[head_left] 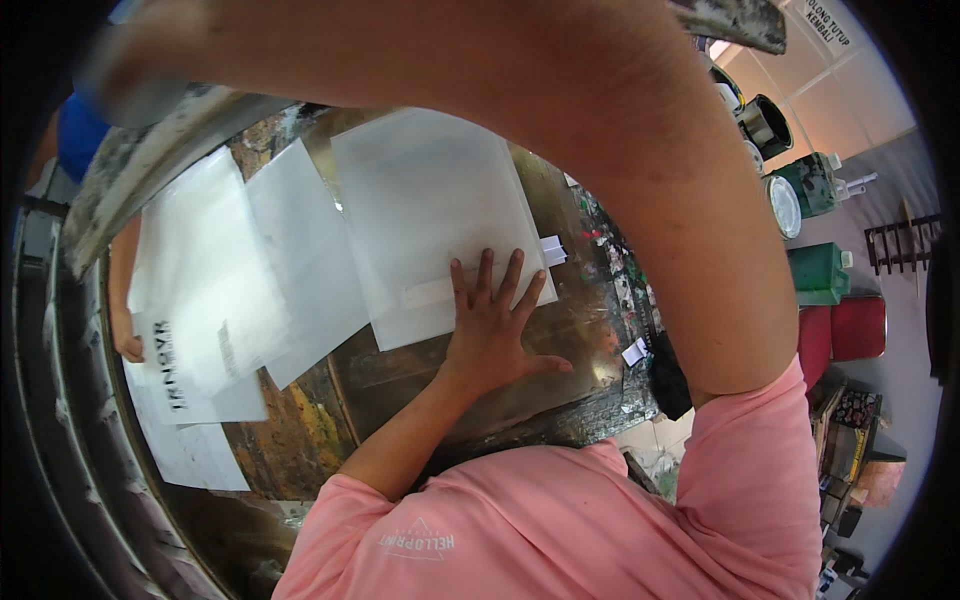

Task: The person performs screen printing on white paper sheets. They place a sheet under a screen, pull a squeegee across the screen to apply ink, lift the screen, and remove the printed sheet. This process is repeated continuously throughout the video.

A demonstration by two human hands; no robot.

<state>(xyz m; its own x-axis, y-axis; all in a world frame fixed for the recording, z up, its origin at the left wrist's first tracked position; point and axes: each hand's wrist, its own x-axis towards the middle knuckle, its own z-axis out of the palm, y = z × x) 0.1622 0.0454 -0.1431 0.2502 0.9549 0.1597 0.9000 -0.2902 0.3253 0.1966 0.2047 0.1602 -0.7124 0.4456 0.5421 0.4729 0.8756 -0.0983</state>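
My left hand (493, 325) lies flat with its fingers spread on the lower edge of a translucent plastic sheet (430, 200). Its thumb points right, over the brown work surface (520, 390). Across the top of the view reaches my right forearm, ending in my right hand (140, 60), which is smeared at the upper left. That hand is beside a raised, paint-stained grey frame (150, 165); its fingers cannot be made out. Left of my left hand are another translucent sheet (305, 250) and a whitish sheet with dark print (205, 290).
Another person's hand (130, 343) touches the printed sheet's left edge. Small folded white pieces (553, 250) sit beside the plastic sheet. Paint cans (765, 125) and green jugs (820, 272) stand at the right, near a red chair (858, 328). Metal rails (75, 400) run along the left.
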